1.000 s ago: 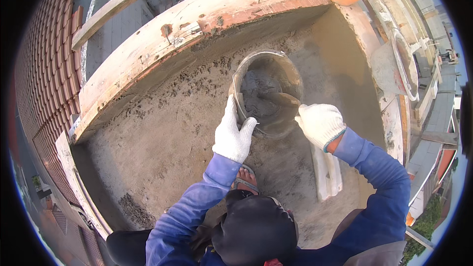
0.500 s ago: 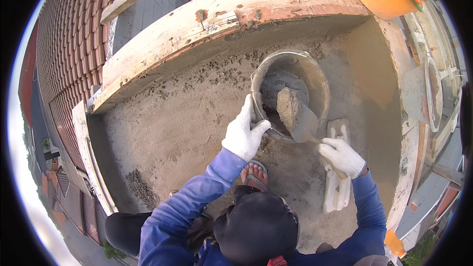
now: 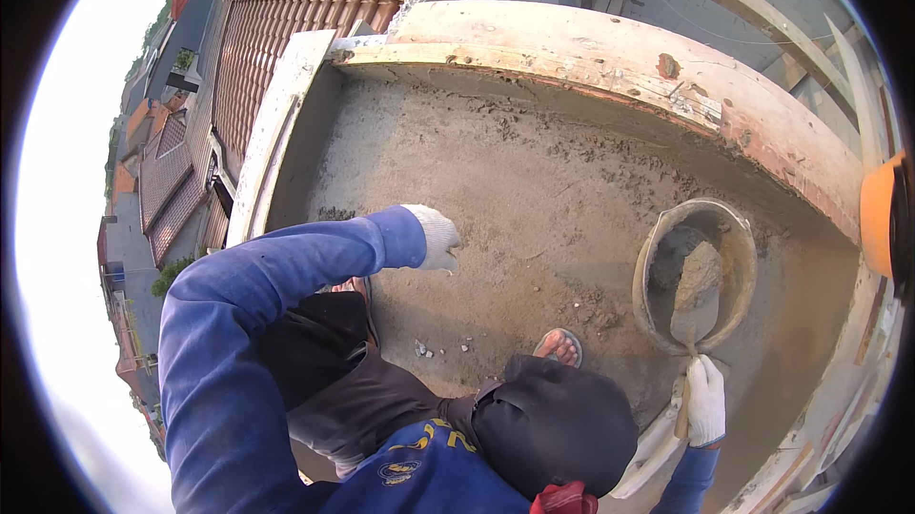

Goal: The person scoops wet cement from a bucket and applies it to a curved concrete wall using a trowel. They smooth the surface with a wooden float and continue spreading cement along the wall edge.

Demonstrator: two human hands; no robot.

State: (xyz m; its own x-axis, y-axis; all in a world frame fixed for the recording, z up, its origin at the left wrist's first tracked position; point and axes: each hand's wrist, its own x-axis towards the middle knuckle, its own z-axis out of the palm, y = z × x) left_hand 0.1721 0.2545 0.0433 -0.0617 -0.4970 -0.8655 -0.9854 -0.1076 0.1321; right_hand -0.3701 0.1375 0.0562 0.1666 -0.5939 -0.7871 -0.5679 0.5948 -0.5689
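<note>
My right hand (image 3: 705, 402), in a white knit glove, is closed round the wooden handle of a trowel (image 3: 696, 322). A lump of wet mortar (image 3: 701, 271) sits on its blade, which lies over the bucket (image 3: 646, 297). That bucket is grey-smeared and stands on the cement floor, with mortar inside. My left hand (image 3: 438, 240), gloved too, hangs above the floor well to the left of the bucket, touching nothing visible. Its fingers are mostly turned out of sight. A pale, long float (image 3: 656, 447) lies partly beneath my right hand and wrist.
Wooden boards (image 3: 572, 33) frame the cement floor (image 3: 477, 171) at the back, left and right. An orange container (image 3: 879, 214) stands at the right edge. Small crumbs (image 3: 424, 349) lie near my feet. Beyond the left board are tiled roofs (image 3: 295, 28) and a drop.
My left hand has let go of the bucket's rim and swung away to the left. The view has turned left. My right hand still holds the mortar-laden trowel at the bucket.
</note>
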